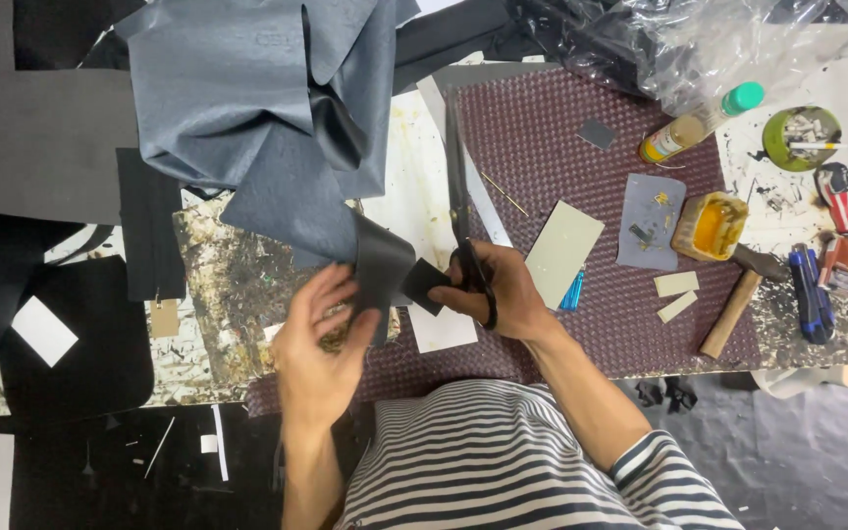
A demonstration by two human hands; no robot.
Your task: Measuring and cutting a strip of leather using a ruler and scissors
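Head view: near the counter's front edge, the left hand [321, 339] pinched a curled strip of dark leather [382, 263], while the right hand [503, 294] had its grip clenched through black scissors [465, 245]. Looked like mid-cut; the next snip probably needed the strip kept taut.

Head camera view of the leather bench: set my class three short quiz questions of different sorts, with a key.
1. True or false: the right hand grips black-handled scissors.
2. The left hand holds: A) the hammer B) the grey leather sheet C) the glue bottle.
3. Fill in: the open glue jar sits on the woven maroon ___.

Key: 1 true; 2 B; 3 mat.
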